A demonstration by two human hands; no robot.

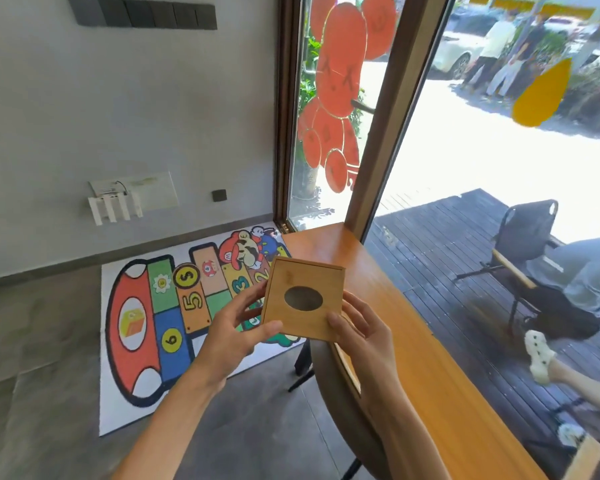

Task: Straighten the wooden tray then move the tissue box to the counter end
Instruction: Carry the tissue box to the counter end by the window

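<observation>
A square wooden tissue box point(303, 299) with a dark oval opening in its top is held in the air over the near edge of the orange wooden counter point(406, 327). My left hand point(238, 327) grips its left and front edge, thumb on top. The box's right front corner is held by my right hand point(357, 327). The box tilts slightly toward me. The counter's far end point(326, 237) meets the window frame. No wooden tray is in view.
A brown chair back point(336, 386) stands under the counter's near edge, right below my hands. A colourful floor mat point(160, 323) lies to the left. Behind the window glass point(499, 168) a person sits on a dark deck with a folding chair point(530, 244).
</observation>
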